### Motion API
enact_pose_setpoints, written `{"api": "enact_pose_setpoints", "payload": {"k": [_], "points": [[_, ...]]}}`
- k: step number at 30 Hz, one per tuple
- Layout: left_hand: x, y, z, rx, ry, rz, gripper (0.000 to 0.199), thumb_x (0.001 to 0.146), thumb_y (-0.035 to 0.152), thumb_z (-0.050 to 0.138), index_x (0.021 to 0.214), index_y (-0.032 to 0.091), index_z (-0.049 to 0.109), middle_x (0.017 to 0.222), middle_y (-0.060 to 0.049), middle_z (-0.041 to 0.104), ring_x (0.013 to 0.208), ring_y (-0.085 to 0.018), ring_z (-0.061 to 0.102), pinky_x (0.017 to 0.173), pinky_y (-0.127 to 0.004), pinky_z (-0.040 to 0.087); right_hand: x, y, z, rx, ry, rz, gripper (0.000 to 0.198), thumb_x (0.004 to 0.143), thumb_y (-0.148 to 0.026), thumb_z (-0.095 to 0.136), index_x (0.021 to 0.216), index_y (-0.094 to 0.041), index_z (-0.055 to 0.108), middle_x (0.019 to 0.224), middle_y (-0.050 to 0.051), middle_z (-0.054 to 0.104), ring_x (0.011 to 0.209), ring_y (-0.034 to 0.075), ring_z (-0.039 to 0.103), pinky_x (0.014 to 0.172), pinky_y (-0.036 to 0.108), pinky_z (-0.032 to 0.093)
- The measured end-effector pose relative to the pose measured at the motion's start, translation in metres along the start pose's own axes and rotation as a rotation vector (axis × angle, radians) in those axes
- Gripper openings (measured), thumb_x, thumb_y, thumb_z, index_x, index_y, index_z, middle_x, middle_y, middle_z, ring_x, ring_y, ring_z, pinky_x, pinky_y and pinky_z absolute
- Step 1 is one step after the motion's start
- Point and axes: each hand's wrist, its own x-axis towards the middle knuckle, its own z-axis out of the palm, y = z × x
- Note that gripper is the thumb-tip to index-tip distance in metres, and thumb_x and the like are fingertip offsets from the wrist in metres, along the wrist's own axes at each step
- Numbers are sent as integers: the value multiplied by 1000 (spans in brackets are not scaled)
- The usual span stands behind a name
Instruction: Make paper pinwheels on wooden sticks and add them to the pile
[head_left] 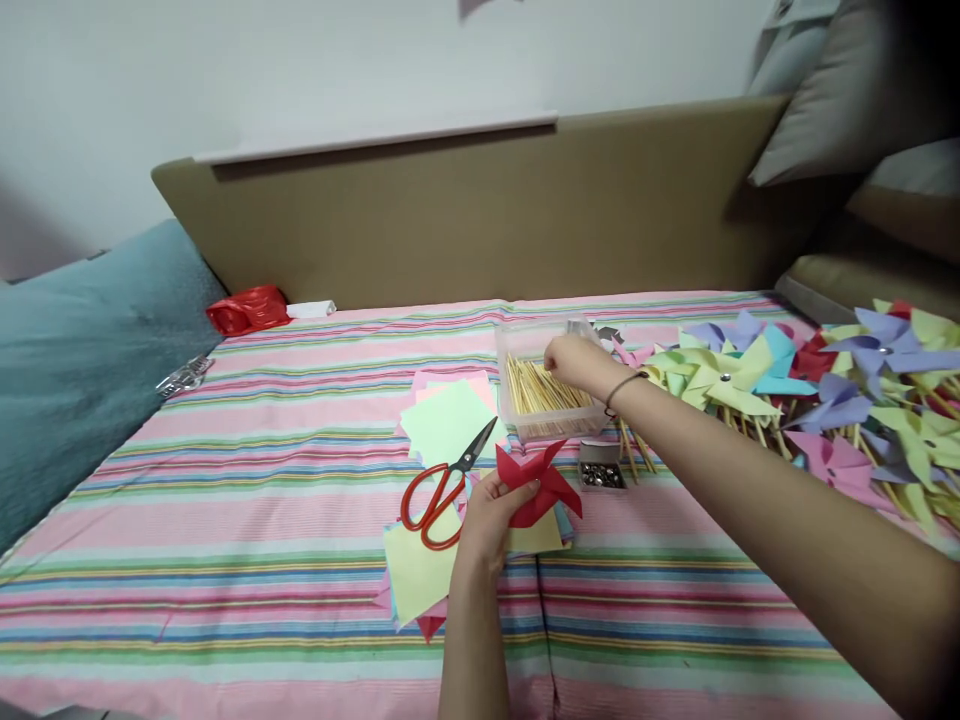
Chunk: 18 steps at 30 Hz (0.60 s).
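Red pinwheel [553, 490] pinched, right hand [577, 362] over sticks [527, 388]

Its folded paper blades sit between the closed thumb and fingers of the left hand [489, 510], above paper squares [420, 572]; the right fingers curl over a clear plastic tub [551, 426], any hold on a stick hidden; striped cloth [262, 450] spreads leftward to a soft teal armrest [97, 340].

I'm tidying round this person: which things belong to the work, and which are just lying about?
Probably the work's:
red pinwheel, in the left hand
sticks, by the right hand
paper sheets
scissors
metal pieces
other pinwheels

Probably lying about:
red bundle
silvery packet
white item
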Motion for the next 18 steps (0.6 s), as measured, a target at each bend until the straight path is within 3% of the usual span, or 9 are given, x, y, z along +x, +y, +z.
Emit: {"api": "enact_pose_setpoints", "payload": {"k": [4, 8, 13, 18], "points": [[3, -3, -2, -40, -17, 3, 38, 51, 26, 85, 85, 12, 74, 88, -12, 74, 80, -24, 68, 79, -34, 51, 26, -1, 23, -96, -152, 82, 24, 88, -27, 60, 104, -10, 63, 108, 11, 64, 98, 21, 62, 86, 40, 50], [4, -4, -4, -47, -3, -11, 37, 51, 28, 85, 82, 11, 74, 88, -13, 74, 79, -23, 68, 78, -33, 50, 30, 5, 39, -122, -277, 125, 27, 89, -30, 59, 109, -12, 60, 110, 9, 62, 96, 19, 62, 83, 39, 52], [1, 0, -2, -16, 22, -42, 29, 52, 25, 83, 75, 10, 74, 75, -10, 73, 66, -17, 64, 67, -28, 47, 28, 11, 45, -80, -404, 172, 18, 89, -28, 59, 94, -12, 63, 91, 4, 66, 77, 13, 64, 70, 31, 54], [-2, 4, 1, 7, 12, -16, 28, 50, 25, 84, 72, 11, 75, 73, -10, 72, 68, -20, 65, 69, -30, 47, 27, 9, 40, 25, -321, 159, 10, 71, -12, 68, 61, -10, 64, 58, 4, 65, 56, 15, 63, 55, 26, 49]]}}
